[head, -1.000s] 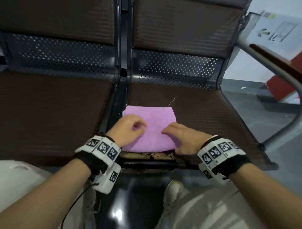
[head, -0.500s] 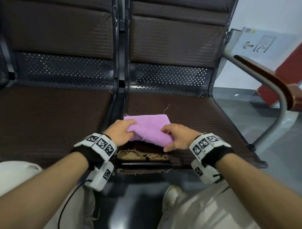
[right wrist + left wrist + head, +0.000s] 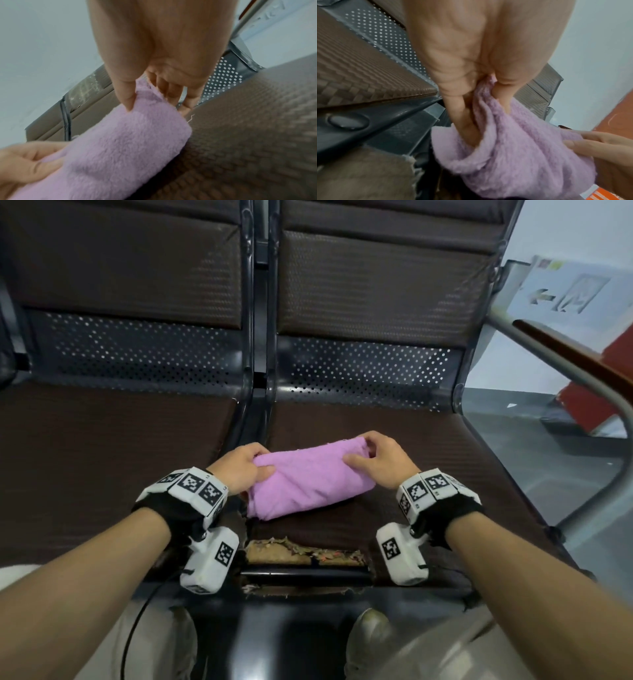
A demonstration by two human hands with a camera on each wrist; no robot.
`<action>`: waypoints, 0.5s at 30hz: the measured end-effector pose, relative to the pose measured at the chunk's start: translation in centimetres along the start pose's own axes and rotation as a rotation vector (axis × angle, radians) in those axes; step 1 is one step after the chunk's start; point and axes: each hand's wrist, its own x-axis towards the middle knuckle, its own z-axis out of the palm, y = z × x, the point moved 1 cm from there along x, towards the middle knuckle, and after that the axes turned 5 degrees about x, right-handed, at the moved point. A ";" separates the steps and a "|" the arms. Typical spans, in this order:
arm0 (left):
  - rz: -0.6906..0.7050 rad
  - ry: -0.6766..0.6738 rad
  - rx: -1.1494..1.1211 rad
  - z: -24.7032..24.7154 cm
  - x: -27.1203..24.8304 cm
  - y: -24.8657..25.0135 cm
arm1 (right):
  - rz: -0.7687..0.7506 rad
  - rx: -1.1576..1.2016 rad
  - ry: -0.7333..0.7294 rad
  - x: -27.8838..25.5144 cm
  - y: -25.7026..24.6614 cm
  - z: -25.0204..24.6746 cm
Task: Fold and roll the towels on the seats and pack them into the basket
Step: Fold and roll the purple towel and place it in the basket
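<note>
A pink towel, rolled into a thick loose cylinder, lies slantwise on the right brown seat near its front. My left hand grips the roll's left end, thumb on top and fingers tucked into the folds of the towel. My right hand pinches the right end of the towel between thumb and fingers. No basket shows in any view.
The left brown seat lies beside it, past a dark metal divider. The right seat's front edge is torn, with exposed padding. A metal armrest stands at the right. My knees and a shoe are below.
The towel lay flat and folded a second ago; both hands have since rolled it away from me into a cylinder and now hold its two ends.
</note>
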 end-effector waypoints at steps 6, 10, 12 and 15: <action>-0.016 -0.094 0.369 -0.2 1.9 -0.4 | 0.153 -0.193 -0.026 2.8 1.2 2.0; -0.013 -0.142 0.392 0.0 2.6 -0.4 | 0.330 -0.325 -0.051 3.5 2.1 2.3; 0.001 -0.147 0.422 0.2 2.6 -0.3 | 0.414 -0.366 -0.133 4.1 1.9 2.4; -0.010 -0.220 0.477 0.5 2.1 0.2 | 0.479 -0.270 -0.225 4.7 1.3 3.0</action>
